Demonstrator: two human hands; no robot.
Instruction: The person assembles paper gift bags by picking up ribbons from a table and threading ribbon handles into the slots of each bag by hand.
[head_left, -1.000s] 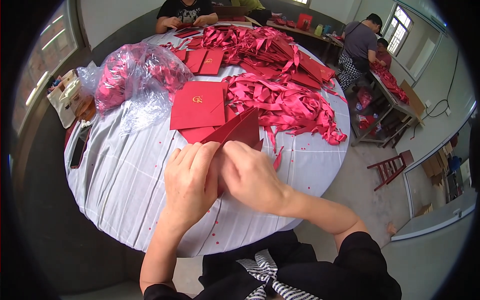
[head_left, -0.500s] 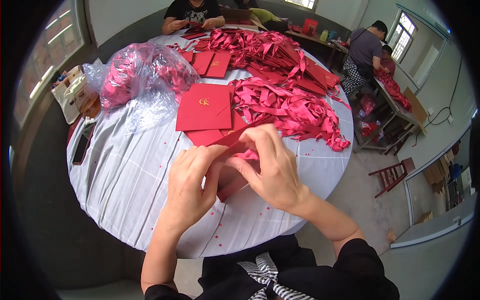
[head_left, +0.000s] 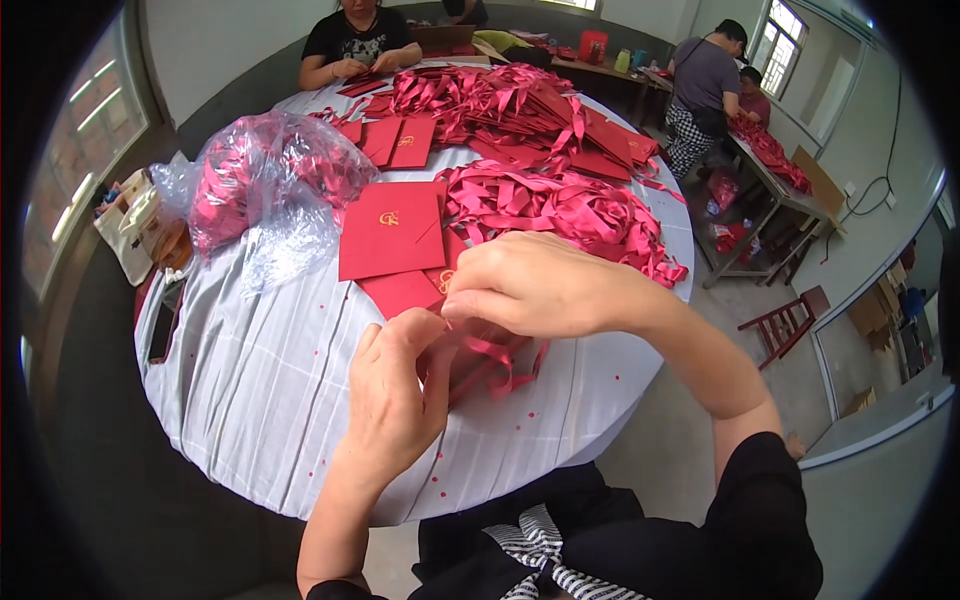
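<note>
Ribbon (head_left: 512, 384), red card (head_left: 470, 364) below right fingers (head_left: 482, 304).

Right hand (head_left: 540, 285): bare; forearm bare back to about the elbow, where a black sleeve (head_left: 760, 495) begins. Left hand (head_left: 400, 385): bare; second black sleeve (head_left: 342, 590) well behind it, partly visible. Behind both hands, at the torso: black clothing (head_left: 645, 545); black-and-white striped fabric (head_left: 540, 535), knotted, pieces fanning from the knot.
</note>
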